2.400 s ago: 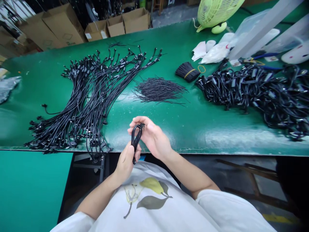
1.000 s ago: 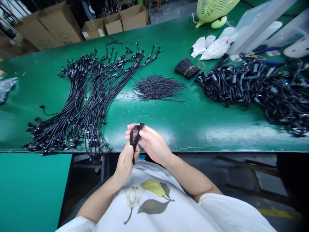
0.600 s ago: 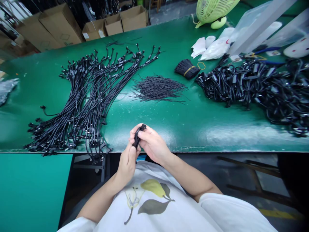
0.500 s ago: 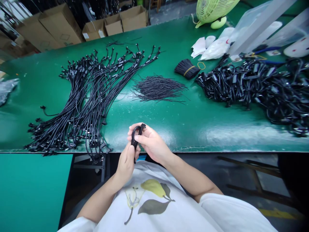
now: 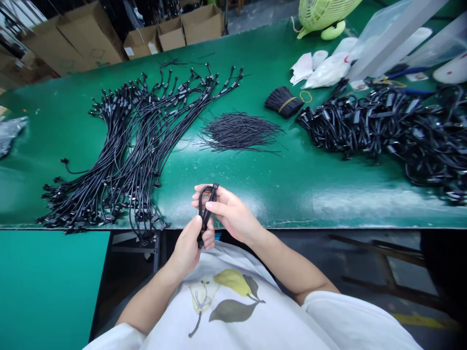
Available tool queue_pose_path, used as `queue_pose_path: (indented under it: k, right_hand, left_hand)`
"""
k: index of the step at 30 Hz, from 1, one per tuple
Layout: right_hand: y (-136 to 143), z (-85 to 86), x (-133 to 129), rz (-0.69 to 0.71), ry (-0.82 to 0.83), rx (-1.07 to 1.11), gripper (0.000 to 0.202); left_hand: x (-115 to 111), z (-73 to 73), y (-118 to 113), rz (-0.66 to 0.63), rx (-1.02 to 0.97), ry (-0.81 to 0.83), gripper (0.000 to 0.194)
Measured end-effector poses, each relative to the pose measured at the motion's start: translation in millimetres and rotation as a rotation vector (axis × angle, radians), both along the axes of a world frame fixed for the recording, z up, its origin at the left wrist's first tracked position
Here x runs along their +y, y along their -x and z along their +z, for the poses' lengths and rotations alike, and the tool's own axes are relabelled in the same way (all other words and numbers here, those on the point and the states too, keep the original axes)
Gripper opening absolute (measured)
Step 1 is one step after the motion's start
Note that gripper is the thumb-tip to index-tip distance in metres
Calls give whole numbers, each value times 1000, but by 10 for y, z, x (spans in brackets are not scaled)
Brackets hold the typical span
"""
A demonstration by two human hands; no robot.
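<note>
A black cable (image 5: 201,200), folded into a narrow loop with a connector at its upper end, is held between both hands at the bench's front edge. My left hand (image 5: 190,243) grips the lower part of the loop, thumb pressed on top. Around the upper part, near the connector, my right hand (image 5: 229,211) is closed with its thumb across the strands. Ahead on the bench lies a heap of thin black ties (image 5: 241,131). Straight black cables (image 5: 120,155) with connectors at both ends are spread out to the left.
On the right is a pile of coiled black cables (image 5: 365,126). A banded bundle of black ties (image 5: 282,101) lies beside it. White plastic bags (image 5: 330,72) and a green fan (image 5: 324,17) stand farther back. Cardboard boxes (image 5: 202,24) line the green bench's (image 5: 262,184) far side.
The folded cable's loop has opened slightly and turned between my fingers. My left hand has shifted a little lower along it; the right still grips the upper part.
</note>
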State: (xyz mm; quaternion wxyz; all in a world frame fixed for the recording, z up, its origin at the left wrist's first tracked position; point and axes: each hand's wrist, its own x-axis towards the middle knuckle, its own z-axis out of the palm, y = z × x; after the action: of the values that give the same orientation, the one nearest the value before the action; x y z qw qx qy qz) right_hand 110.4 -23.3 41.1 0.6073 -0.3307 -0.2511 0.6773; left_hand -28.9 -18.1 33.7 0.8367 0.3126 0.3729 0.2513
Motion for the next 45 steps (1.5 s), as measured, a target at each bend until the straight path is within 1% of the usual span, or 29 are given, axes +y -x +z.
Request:
queue_pose_path:
  k: [3, 5, 7, 9, 10, 11, 13, 14, 16, 19, 21, 23, 27, 29, 31, 33, 34, 36, 38, 40, 41, 43, 44, 45]
  right_hand:
    - [-3, -57, 10, 12, -23, -62, 35]
    - [-30, -94, 15, -3, -82, -184, 38]
    - [-93, -114, 16, -125, -199, -448, 41]
    - [-194, -114, 19, -248, -390, -848, 43]
    - [-253, -111, 26, -253, -513, -1063, 43]
    - [-313, -108, 38, -210, -651, -1263, 41]
    - [-423, -110, 71, -49, -926, -1580, 37]
    - [-468, -117, 89, 20, -1035, -1694, 36]
    - [-533, -138, 115, 117, -1185, -1841, 39]
    - [-581, -170, 116, 229, -1290, -1913, 48]
    - [-592, -178, 100, 264, -1328, -1937, 45]
    - [-596, -171, 84, 253, -1362, -1965, 38]
    - [-591, -124, 51, 221, -1474, -1976, 27]
    - [-583, -98, 26, 226, -1550, -1957, 25]
    - [-572, -82, -3, 229, -1644, -1906, 24]
    - [-563, -82, -25, 236, -1703, -1845, 23]
    - [-561, -85, -31, 253, -1703, -1823, 23]
    - [-564, -83, -34, 333, -1640, -1808, 25]
    - [-575, -54, -35, 424, -1562, -1800, 28]
    - [-595, -2, -40, 450, -1566, -1789, 29]
    - [-608, 23, -43, 427, -1599, -1786, 29]
    - [-637, 47, -50, 361, -1674, -1805, 29]
    - [-647, 40, -56, 331, -1680, -1837, 29]
    - [-649, 18, -66, 311, -1655, -1887, 29]
  left_hand:
    - [35, 53, 2, -26, -77, 132, 36]
    - [75, 87, 5, -45, -129, 216, 34]
    - [117, 121, 12, -46, -164, 276, 31]
    - [155, 143, 25, -38, -156, 300, 32]
    - [171, 147, 36, -46, -135, 304, 33]
    - [184, 144, 48, -67, -106, 304, 34]
    - [199, 119, 80, -137, -47, 297, 36]
    - [202, 97, 98, -183, -26, 288, 37]
    - [198, 41, 133, -270, -9, 250, 37]
    - [177, -47, 169, -367, -39, 218, 41]
    - [165, -90, 179, -397, -72, 224, 43]
    - [160, -117, 184, -409, -101, 219, 42]
    - [182, -135, 217, -418, -89, 146, 33]
    - [213, -134, 247, -471, -59, 97, 31]
    - [254, -127, 276, -553, -19, 49, 33]
    - [292, -113, 292, -632, 33, -9, 33]
    - [302, -102, 294, -662, 59, -34, 34]
    - [287, -67, 286, -682, 85, -43, 36]
    - [211, -21, 265, -667, 75, 22, 37]
    - [97, -3, 246, -659, 67, 125, 41]
    - [49, -24, 239, -653, 76, 141, 45]
    - [27, -140, 219, -603, 118, 124, 48]
    - [64, -225, 197, -591, 166, 58, 53]
    - [131, -313, 166, -658, 218, -72, 58]
